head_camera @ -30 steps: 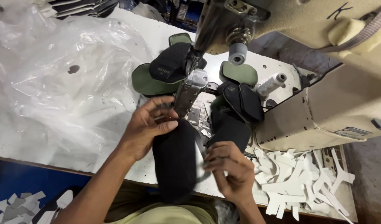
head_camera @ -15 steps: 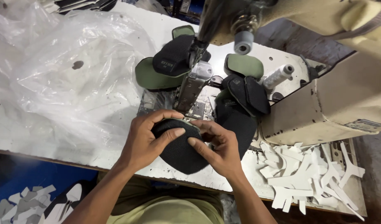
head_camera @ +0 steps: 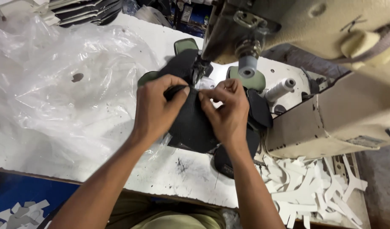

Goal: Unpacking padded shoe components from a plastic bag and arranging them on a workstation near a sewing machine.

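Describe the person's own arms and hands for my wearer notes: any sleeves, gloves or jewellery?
Both forearms are bare up to the bottom of the picture, with no sleeve in view. The left hand and right hand wear no gloves, and no rings, watch or bracelet show on either.

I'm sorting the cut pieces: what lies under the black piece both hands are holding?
Under the black piece the white table and another dark piece show at its lower edge. The left hand and right hand cover the rest.

Centre frame: left hand (head_camera: 154, 106) and right hand (head_camera: 229, 111) pinch a black fabric piece (head_camera: 192, 125) beneath the beige sewing machine (head_camera: 330, 63), upper right.
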